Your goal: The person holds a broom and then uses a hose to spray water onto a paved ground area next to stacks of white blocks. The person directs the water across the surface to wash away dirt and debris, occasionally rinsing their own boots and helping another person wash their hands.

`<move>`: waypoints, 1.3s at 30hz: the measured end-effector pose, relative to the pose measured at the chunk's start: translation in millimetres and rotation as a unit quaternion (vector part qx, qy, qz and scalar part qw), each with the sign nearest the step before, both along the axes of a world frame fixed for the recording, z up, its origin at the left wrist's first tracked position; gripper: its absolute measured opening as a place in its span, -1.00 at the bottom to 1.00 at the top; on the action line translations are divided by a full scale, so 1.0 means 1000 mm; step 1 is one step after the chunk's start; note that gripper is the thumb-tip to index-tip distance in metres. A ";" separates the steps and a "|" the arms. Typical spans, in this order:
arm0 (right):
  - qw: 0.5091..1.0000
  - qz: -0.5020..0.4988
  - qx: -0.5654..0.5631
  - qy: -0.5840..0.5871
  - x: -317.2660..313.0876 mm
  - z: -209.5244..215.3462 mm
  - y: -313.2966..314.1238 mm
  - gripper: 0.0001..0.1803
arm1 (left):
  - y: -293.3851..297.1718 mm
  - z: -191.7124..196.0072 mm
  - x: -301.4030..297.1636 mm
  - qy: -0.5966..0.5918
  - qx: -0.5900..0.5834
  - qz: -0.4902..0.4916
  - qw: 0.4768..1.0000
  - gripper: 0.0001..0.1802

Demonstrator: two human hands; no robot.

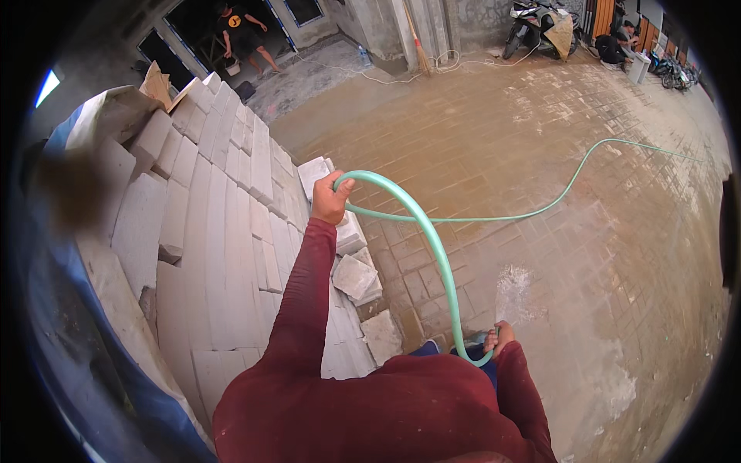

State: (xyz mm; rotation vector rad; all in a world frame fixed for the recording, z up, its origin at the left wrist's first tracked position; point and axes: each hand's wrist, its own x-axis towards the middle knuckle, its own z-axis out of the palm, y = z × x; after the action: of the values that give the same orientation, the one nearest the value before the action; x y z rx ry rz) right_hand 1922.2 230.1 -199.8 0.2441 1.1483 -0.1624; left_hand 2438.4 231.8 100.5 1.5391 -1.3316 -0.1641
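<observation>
While a co-worker (242,37) by the doorway at the far left holds a small pale bucket (233,68), its contents too small to make out, a clear bottle (363,52) stands by the wall, and whether it is full I cannot tell. The green hose (436,247) passes through both of the person's hands. From the left hand (332,199) it bends in a wide arc down to the right hand (500,338), near the body; another length lies beyond, snaking over the wet paving (556,255) toward its far right edge. Water (515,292) spreads forward from the right hand onto the paving.

The left hand is closed around the hose, thumb uppermost, raised near the right edge of the stacked pale blocks (251,208). Its arm, in a dark red sleeve (302,289), reaches almost straight ahead. The right hand grips the hose near its end, held low beside the body, with the forearm close in and the knuckles partly hidden.
</observation>
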 end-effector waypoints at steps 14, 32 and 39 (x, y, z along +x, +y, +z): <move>0.967 -0.181 -0.039 0.176 0.174 -0.069 -0.312 -0.70 | -0.327 0.081 0.116 -0.191 0.082 -0.138 0.968 -0.47; 0.985 -0.080 -0.079 0.129 0.419 -0.086 -0.572 -0.61 | -0.562 0.021 0.394 -0.105 0.157 -0.097 0.977 -0.45; 0.932 -0.191 -0.065 0.301 0.488 -0.073 -0.664 -0.65 | -0.701 0.030 0.515 -0.106 0.153 -0.120 0.975 -0.54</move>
State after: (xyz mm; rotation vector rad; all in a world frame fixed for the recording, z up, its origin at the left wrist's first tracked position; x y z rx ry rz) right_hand 2410.6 -434.0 -272.4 0.3089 1.6825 -0.6927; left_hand 2953.7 -469.2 130.7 1.6803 -1.7262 -0.3796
